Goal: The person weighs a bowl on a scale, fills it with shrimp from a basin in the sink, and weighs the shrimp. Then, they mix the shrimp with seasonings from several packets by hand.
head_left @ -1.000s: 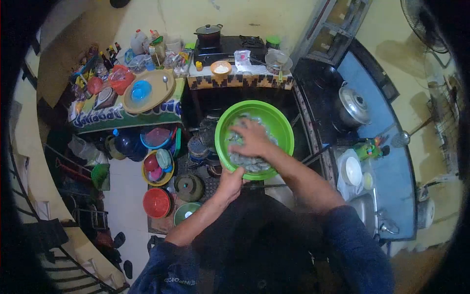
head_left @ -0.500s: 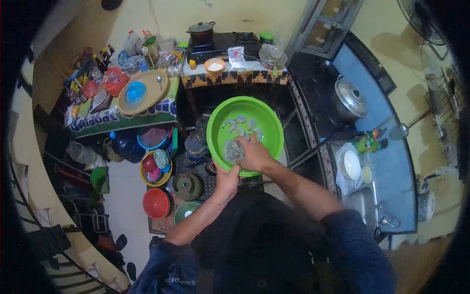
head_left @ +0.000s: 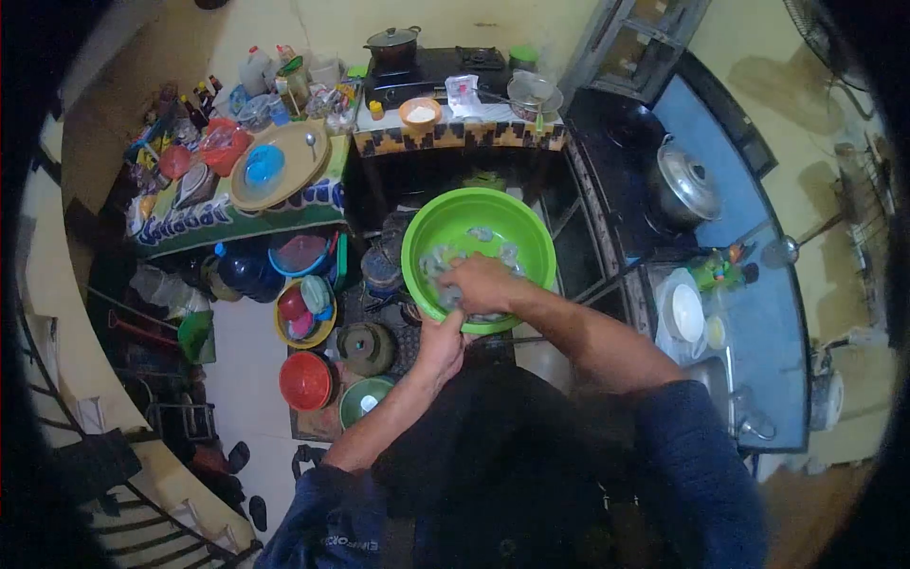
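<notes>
A bright green plastic basin [head_left: 538, 242] is in front of my body, with several grey, translucent, curled shrimp [head_left: 481, 233] on its bottom. My left hand [head_left: 442, 349] is closed on the near left rim of the basin. Inside it, my right hand [head_left: 482, 284] reaches down among the shrimp at the near left side, its fingers curled around some of them. The fingertips are partly hidden by the shrimp and the hand itself.
Ahead, a gas stove [head_left: 436, 78] carries a lidded pot [head_left: 392, 45], with a small orange bowl [head_left: 420, 112] before it. A tan tray [head_left: 313, 166] lies on the left table. A large lidded pot [head_left: 689, 180] stands right. Bowls, including a red one [head_left: 305, 381], sit on the floor.
My right hand has moved left and toward me within the basin, and the shrimp have been shifted about. My left hand stays at the rim. The view has tilted slightly.
</notes>
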Demonstrator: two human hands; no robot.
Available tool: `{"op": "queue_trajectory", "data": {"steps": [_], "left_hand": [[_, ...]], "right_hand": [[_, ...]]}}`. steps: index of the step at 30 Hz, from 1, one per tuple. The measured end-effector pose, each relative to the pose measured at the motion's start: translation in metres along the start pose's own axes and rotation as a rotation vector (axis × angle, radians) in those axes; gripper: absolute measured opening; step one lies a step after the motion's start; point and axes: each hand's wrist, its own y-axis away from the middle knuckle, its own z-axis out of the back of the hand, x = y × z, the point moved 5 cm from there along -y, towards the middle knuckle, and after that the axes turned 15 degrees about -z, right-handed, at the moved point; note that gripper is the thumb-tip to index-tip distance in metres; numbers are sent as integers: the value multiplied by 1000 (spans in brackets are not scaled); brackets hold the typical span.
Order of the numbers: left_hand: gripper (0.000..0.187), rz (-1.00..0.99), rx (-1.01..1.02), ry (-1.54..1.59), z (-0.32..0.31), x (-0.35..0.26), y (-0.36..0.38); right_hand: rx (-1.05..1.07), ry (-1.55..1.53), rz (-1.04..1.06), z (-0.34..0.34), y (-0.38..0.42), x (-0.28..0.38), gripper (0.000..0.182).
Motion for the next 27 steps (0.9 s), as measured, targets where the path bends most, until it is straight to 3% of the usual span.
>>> {"op": "queue_trajectory", "data": {"steps": [2, 5, 6, 8, 9, 11, 15, 17, 20, 23, 27], "left_hand": [[50, 24, 24, -101, 18, 10, -7], [48, 23, 28, -78, 25, 7, -4], [47, 29, 49, -43, 21, 7, -5], [47, 49, 118, -150, 37, 26, -14], [48, 95, 83, -132, 24, 22, -8], [48, 146, 54, -144, 12, 29, -8], [46, 229, 145, -358, 18, 59, -29], [43, 173, 191, -235, -31, 56, -19], [40, 314, 231, -155, -59, 73, -9], [47, 413, 325, -177, -55, 107, 3], [53, 514, 371, -122, -69, 129, 18]], "right_hand": [[136, -23, 42, -5, -5, -17, 61], [-232, -149, -87, 23, 27, -42, 70], [-403, -111, -31, 9, 28, -48, 74], [-348, -121, -79, -3, 32, -47, 78], [-125, -199, -156, -1, 33, -41, 77], [-100, -360, -194, -26, 24, -50, 65], [-241, -664, -245, -31, 16, -95, 51], [-421, -644, -204, -18, 39, -103, 48], [35, -481, -313, -21, 70, -112, 38], [-418, -301, -346, -21, 119, -132, 30], [-487, -462, -497, -40, 188, -171, 26]]}}
